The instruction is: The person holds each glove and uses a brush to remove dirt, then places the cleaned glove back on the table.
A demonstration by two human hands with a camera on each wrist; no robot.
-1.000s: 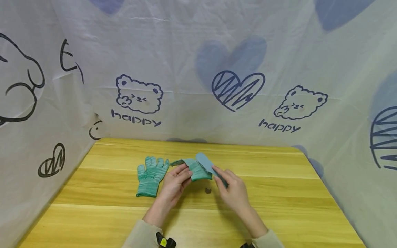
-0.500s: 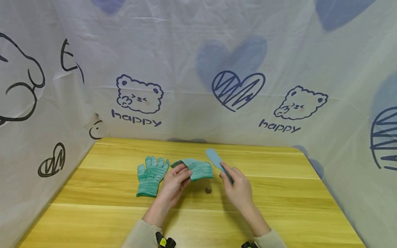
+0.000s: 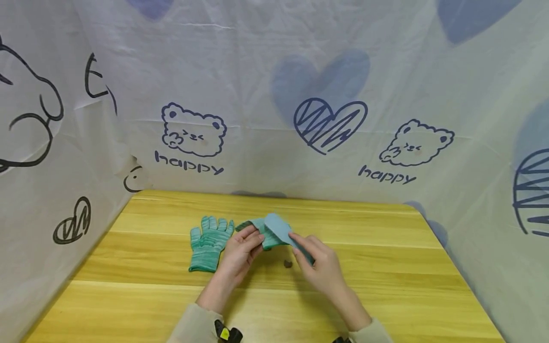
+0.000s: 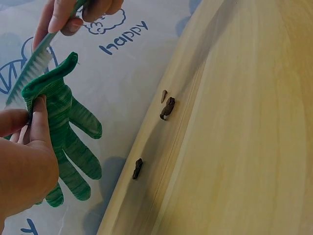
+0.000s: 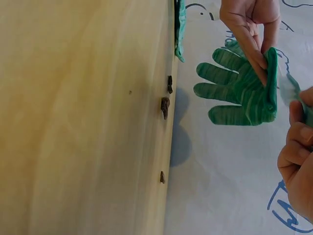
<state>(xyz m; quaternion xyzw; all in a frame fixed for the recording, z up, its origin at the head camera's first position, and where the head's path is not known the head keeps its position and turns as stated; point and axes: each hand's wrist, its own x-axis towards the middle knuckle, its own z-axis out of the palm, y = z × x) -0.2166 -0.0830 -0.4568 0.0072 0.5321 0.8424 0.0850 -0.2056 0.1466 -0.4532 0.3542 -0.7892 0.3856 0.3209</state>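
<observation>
In the head view my left hand (image 3: 240, 250) pinches a green striped knit glove (image 3: 269, 241) above the table. The left wrist view shows the fingers gripping that glove (image 4: 58, 115) near its cuff, its fingers hanging down. My right hand (image 3: 321, 267) grips a light-blue brush (image 3: 278, 227) by its handle, the head lying over the glove. Pale bristles of the brush (image 4: 41, 63) face the glove's cuff in the left wrist view; whether they touch it I cannot tell. Part of the glove is hidden beneath the brush.
A matching green glove (image 3: 210, 247) lies flat on the wooden table (image 3: 386, 286), left of my left hand. A small dark brown clump (image 3: 288, 263) sits between my hands. Wrist views show several brown bits (image 4: 168, 108). Printed white sheeting (image 3: 257, 162) hangs behind.
The brush lifted away to the right of the held glove, then came back left over it, its flat back now facing up. The left hand has barely moved.
</observation>
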